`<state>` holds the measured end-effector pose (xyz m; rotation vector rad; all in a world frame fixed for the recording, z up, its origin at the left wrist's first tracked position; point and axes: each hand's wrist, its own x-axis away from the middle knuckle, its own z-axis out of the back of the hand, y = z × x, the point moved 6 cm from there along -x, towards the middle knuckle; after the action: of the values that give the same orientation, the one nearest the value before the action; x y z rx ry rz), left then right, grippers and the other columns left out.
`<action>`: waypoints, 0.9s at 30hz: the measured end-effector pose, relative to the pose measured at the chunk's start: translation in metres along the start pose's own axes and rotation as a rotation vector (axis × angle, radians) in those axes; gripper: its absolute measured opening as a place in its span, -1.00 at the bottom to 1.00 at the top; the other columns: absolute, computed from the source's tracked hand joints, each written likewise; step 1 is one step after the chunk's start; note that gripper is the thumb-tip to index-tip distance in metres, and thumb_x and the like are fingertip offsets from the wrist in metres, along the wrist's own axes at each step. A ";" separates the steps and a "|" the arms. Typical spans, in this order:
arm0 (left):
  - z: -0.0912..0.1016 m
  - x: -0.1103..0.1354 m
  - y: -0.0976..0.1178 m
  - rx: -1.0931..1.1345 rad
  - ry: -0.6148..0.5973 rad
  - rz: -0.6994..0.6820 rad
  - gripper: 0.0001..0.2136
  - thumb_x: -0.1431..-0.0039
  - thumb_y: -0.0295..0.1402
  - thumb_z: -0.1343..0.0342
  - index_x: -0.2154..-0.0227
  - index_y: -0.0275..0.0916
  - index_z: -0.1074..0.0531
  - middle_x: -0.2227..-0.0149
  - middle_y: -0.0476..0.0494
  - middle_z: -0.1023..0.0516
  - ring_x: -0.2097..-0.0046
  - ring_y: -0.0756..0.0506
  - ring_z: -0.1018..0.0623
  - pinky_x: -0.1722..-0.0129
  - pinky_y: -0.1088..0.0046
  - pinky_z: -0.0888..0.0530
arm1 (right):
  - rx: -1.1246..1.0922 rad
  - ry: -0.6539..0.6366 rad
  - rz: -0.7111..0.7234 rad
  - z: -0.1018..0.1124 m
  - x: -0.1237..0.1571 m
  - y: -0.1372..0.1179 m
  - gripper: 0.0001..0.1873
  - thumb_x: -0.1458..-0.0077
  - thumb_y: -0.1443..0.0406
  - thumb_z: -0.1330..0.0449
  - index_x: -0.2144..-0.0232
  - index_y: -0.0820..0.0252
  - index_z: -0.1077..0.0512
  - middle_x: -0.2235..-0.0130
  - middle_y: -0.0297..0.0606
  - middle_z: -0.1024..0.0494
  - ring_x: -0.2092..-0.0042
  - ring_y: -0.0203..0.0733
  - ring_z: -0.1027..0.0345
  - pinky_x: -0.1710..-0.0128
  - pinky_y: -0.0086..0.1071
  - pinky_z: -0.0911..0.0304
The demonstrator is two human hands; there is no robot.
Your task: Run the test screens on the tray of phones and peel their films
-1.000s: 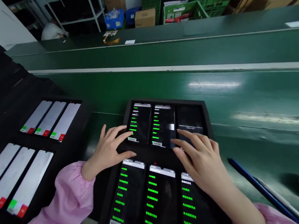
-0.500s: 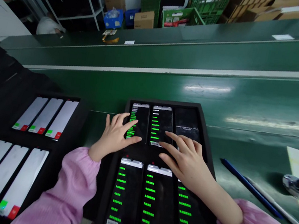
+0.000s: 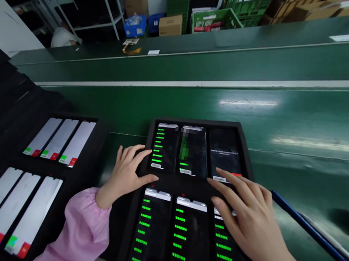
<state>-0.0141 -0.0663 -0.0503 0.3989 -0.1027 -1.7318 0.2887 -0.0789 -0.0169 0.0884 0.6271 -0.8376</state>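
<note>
A black tray (image 3: 143, 152) in front of me holds two rows of phones with dark screens and green menu text. My left hand (image 3: 126, 174) rests open on the tray's left edge, fingertips just below the back-left phone (image 3: 164, 146). My right hand (image 3: 247, 215) hovers open over the tray's right side, fingers spread, fingertips near the bottom of the back-right phone (image 3: 226, 155), whose screen is mostly dark with a small line of text. The back-middle phone (image 3: 193, 151) shows a blurred green patch. The front-row phones (image 3: 186, 245) lie between my forearms.
To the left, a second black tray (image 3: 89, 151) carries two rows of phones with white screens and green and red corner marks. A green conveyor belt (image 3: 266, 106) runs behind. A blue pen-like rod (image 3: 309, 228) lies at right. Crates, boxes and shelving stand in the background.
My right hand has slid rightward from the back-middle phone toward the back-right phone. My left hand has drawn back off the back-left phone's screen to the tray edge. The middle screen's display changed.
</note>
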 end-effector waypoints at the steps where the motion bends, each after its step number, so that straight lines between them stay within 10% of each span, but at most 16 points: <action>1: 0.000 0.000 0.001 -0.008 0.004 0.002 -0.32 -0.25 0.24 -0.19 -0.27 -0.08 -0.40 -0.30 -0.32 -0.41 -0.32 -0.43 -0.39 -0.37 -0.43 -0.12 | -0.004 -0.003 0.001 0.003 0.006 -0.001 -0.68 -0.47 0.18 -0.05 -0.10 0.11 -0.49 -0.16 -0.09 -0.57 -0.09 0.06 -0.43 0.02 -0.08 -0.23; 20: 0.001 -0.017 0.024 -0.070 0.022 -0.026 -0.46 -0.32 0.15 -0.16 -0.21 -0.04 -0.49 -0.33 -0.36 -0.35 -0.36 -0.49 -0.33 -0.37 -0.49 -0.08 | -0.112 -0.020 -0.217 0.055 0.102 -0.025 -0.66 -0.41 0.33 -0.07 -0.13 0.05 -0.48 -0.12 -0.13 -0.59 -0.02 -0.02 -0.51 0.02 -0.12 -0.40; 27: 0.025 0.060 0.043 0.083 0.162 -0.110 -0.48 -0.42 0.08 -0.07 -0.28 -0.08 -0.34 -0.20 -0.30 -0.45 -0.26 -0.36 -0.46 -0.40 -0.19 -0.22 | -0.170 -0.043 -0.261 0.070 0.145 -0.045 -0.67 -0.41 0.33 -0.04 -0.09 0.10 -0.52 -0.07 -0.08 -0.60 -0.02 0.01 -0.49 0.06 -0.11 -0.44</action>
<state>0.0091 -0.1374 -0.0267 0.6141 -0.0358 -1.8004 0.3632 -0.2278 -0.0324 -0.1684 0.6757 -1.0310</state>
